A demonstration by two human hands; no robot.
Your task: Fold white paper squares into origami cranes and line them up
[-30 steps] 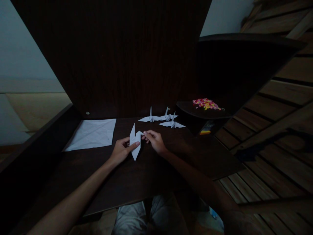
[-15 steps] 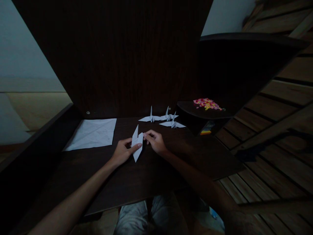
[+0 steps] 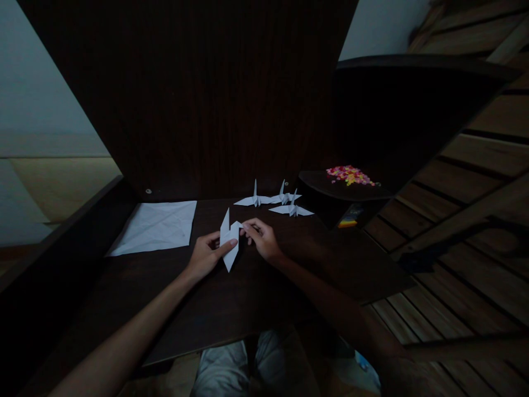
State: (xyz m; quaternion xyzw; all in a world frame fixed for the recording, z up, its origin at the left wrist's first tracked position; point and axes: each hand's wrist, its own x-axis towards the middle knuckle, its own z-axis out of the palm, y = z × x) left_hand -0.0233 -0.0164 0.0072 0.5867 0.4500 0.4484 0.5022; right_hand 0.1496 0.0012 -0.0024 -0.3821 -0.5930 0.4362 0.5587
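Note:
A partly folded white paper piece (image 3: 228,242) sits just above the dark wooden desk (image 3: 231,300), long and pointed at both ends. My left hand (image 3: 205,255) grips its body from the left, thumb across the front. My right hand (image 3: 263,240) pinches a narrow flap at its upper right edge. Three finished white paper cranes (image 3: 273,201) stand behind my hands near the desk's back panel.
A creased white paper sheet (image 3: 156,226) lies flat at the left of the desk. A small dark side shelf (image 3: 314,184) at the right carries a heap of small colourful bits (image 3: 349,175). Wooden slats run along the right. My knees show below the desk's front edge.
My right hand pulled the upper flap out to the right again after pressing it in half a second ago. My left hand stayed in place.

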